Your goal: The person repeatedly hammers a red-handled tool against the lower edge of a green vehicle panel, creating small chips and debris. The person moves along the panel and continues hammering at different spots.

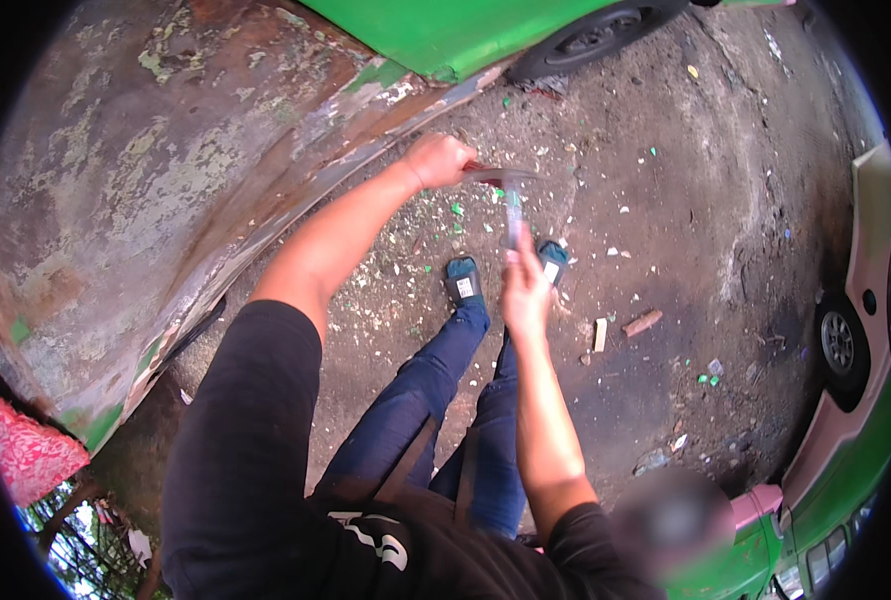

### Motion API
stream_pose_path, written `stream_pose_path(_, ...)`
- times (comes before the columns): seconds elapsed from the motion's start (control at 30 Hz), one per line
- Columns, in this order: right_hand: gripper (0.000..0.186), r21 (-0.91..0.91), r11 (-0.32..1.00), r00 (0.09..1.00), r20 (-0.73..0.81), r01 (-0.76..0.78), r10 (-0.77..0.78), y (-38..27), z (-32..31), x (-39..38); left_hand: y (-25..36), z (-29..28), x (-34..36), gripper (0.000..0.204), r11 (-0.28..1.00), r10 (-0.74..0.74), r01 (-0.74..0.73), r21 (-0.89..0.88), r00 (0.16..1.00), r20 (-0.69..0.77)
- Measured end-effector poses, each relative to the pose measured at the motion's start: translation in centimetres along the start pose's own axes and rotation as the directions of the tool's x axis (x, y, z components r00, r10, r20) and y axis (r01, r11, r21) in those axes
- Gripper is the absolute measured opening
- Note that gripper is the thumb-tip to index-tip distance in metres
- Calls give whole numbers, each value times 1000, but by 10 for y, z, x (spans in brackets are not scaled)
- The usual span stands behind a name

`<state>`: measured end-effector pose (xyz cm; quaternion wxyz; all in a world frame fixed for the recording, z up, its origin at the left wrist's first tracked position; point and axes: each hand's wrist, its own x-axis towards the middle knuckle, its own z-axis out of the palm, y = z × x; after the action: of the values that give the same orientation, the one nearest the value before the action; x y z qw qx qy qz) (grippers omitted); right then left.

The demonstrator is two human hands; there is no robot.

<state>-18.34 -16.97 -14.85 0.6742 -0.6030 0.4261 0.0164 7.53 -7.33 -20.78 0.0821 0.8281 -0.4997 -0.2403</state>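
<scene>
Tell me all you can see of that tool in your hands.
The tool is T-shaped: a flat, grey, metal-looking blade lies crosswise at the top, with a pale, translucent-looking shaft hanging down from it. The left hand grips the blade's reddish left end; the right hand pinches the shaft's lower end. It is blurred and held above the dirt ground.

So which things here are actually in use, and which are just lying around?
In use:
- left hand, gripping a red-handled scraper
- right hand, fingertips on the scraper's blurred lower end
- stripped, rusty car body panel

Lying about:
- paint flakes on the dirt ground
- brick piece
- green cars
</scene>
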Motion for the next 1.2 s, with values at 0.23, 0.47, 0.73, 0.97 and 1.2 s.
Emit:
stream_pose_path(0.23,51,519,855,989,-133,19,59,-10,-20,-22,-11,-3,-10,10,998,61,-62,-23,996,-60)
stream_pose_path(0.47,49,462,886,981,-151,-37,120,-4,-43,-9,-3,-8,6,13,996,47,-52,-68,997,-67)
stream_pose_path(0.73,49,475,879,988,-112,-37,103,-11,-55,-9,-9,-2,3,16,998,21,-25,-57,997,-69)
stream_pose_path(0.97,48,344,903,885,-458,258,-78,-33,-1,-14,-12,-10,4,15,997,24,-33,-74,993,-113)
stream_pose_path(1.2,52,412,906,955,-296,102,27,-10,-16,-9,-23,-7,-10,16,990,-91,84,-112,994,-55)
